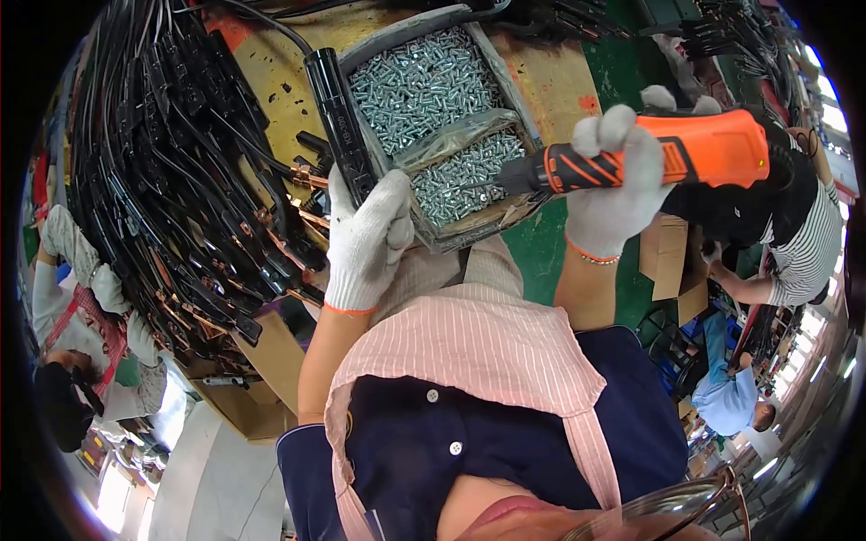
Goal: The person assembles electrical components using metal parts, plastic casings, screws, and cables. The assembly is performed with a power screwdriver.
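My left hand, in a white knit glove, is closed around the lower end of a black tubular handle with a cable at its far end. My right hand, gloved too, grips an orange and black power screwdriver held level. Its bit points left, over the near compartment of a worn grey box. Small silvery screws fill both compartments; a piece of plastic film lies along the divide. My left hand is at the box's left side.
A big heap of black cabled handles with copper ends covers the left. Below it stands an open cardboard box. More black parts lie far right. Co-workers sit at left and right, near another carton.
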A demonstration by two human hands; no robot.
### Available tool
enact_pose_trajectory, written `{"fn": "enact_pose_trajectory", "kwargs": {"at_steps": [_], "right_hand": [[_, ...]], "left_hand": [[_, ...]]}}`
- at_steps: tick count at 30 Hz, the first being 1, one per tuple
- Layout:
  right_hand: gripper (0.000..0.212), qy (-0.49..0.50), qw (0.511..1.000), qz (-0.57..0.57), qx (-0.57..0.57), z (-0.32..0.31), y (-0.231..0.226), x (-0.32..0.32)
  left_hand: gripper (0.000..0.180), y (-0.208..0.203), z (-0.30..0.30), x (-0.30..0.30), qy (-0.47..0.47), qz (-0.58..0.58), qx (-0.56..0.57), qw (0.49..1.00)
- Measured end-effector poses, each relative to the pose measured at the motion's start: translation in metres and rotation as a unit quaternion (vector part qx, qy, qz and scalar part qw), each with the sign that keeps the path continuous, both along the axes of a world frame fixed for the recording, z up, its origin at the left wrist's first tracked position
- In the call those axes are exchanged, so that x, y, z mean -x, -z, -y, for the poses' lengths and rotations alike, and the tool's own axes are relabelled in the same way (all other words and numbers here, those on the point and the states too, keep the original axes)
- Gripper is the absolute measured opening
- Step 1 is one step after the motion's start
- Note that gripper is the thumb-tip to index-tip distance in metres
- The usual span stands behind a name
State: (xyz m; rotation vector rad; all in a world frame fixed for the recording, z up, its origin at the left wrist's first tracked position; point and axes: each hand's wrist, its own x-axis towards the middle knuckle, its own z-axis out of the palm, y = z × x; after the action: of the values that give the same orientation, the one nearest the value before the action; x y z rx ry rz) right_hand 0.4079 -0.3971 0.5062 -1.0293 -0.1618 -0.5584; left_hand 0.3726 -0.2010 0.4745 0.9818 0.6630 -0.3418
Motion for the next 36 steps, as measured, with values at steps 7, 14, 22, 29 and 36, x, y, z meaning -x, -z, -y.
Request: {"fn": "enact_pose_trajectory", "kwargs": {"at_steps": [7, 14, 22, 29, 36], "right_hand": [[0.083, 0.019, 0.999, -0.04, 0.009, -0.015, 0.015, 0.007], [0.083, 0.022, 0.999, -0.046, 0.011, -0.016, 0.024, 0.008], [0.056, 0.05, 0.998, -0.022, -0.041, 0.008, -0.006, -0.004], [0.063, 0.032, 0.992, -0.017, -0.12, 0.032, 0.009, -0.015], [0.034, 0.004, 0.948, -0.075, -0.308, 0.038, 0.019, -0.021]], "left_hand": [[0.019, -0.002, -0.001, 0.001, 0.03, 0.042, -0.017, 0.999], [0.018, -0.003, 0.004, 0.002, 0.02, 0.036, -0.012, 0.999], [0.025, 0.001, 0.018, 0.003, -0.024, 0.017, 0.031, 0.999], [0.039, 0.013, 0.029, 0.007, -0.044, 0.006, 0.033, 0.998], [0.058, 0.005, 0.024, 0.006, -0.038, 0.018, 0.05, 0.998]]}}
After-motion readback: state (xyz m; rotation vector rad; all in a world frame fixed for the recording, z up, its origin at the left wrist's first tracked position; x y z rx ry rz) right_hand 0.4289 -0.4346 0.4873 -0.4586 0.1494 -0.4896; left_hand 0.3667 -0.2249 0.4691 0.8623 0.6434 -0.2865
